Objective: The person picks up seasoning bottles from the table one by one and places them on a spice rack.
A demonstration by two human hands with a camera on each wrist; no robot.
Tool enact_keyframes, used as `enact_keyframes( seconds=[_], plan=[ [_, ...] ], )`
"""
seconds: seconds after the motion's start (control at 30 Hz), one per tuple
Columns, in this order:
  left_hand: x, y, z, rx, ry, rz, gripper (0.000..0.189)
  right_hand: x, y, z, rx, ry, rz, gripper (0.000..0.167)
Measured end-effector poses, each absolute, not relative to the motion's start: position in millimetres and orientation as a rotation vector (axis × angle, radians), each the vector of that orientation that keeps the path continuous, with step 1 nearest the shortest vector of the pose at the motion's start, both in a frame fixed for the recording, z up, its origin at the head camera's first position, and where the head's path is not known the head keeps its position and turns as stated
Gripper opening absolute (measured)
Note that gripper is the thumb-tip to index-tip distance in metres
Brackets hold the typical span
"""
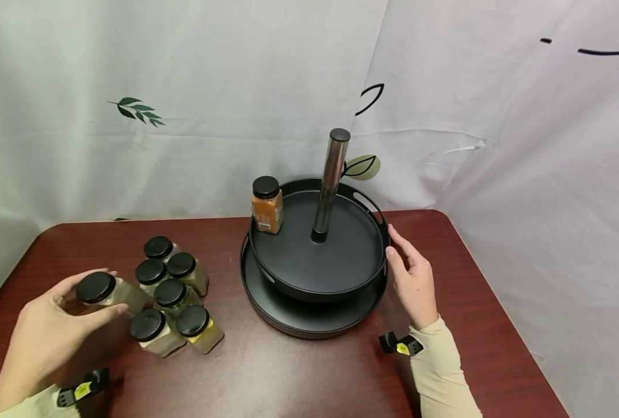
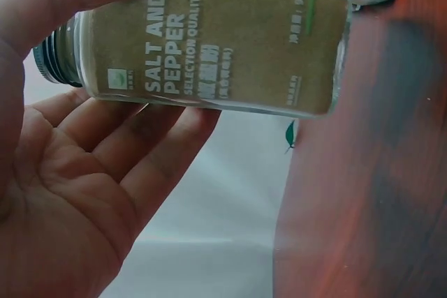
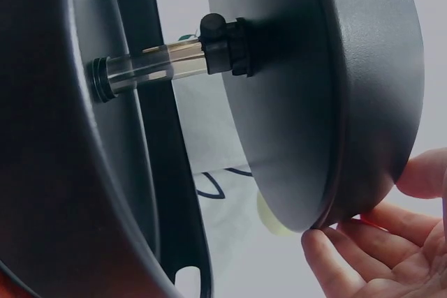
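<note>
My left hand (image 1: 53,325) holds a glass spice jar (image 1: 126,295) with a black lid, tilted, thumb on one side and fingers on the other. In the left wrist view, its label reads salt and pepper, over brownish powder. Right beside it stand several similar jars (image 1: 205,337) with black lids. My right hand (image 1: 413,281) touches the outer wall of the upper tray (image 1: 309,261) of a black two-tier round stand, fingers and thumb spread along the edge. An orange spice jar (image 1: 268,213) stands on that tray, at its left rim.
Below the upper tray lies the wider lower tray (image 1: 309,326), joined by a clear post (image 3: 154,64). A taller post (image 1: 330,180) rises from the upper tray's middle. The stand is near the back of the reddish-brown table (image 1: 288,371), before a white patterned curtain (image 1: 225,69).
</note>
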State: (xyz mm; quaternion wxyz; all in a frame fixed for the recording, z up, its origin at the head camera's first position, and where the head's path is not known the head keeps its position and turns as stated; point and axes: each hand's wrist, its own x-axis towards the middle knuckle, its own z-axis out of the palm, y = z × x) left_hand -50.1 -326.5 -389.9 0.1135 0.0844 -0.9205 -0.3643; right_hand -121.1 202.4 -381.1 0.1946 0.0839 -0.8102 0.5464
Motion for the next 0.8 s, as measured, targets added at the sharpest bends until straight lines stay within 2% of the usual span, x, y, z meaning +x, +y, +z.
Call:
enact_keyframes(
  seconds=[0.37, 0.8],
  plan=[
    [-44, -318, -376, 0.424, -2.588, -1.168, 0.073, -121, 202, -381, 0.223, -2.273, 1.524, 0.041],
    [-39, -308, -361, 0.411, -2.459, -1.194, 0.068, -120, 201, -381, 0.246, -2.264, 1.535, 0.04]
  ],
)
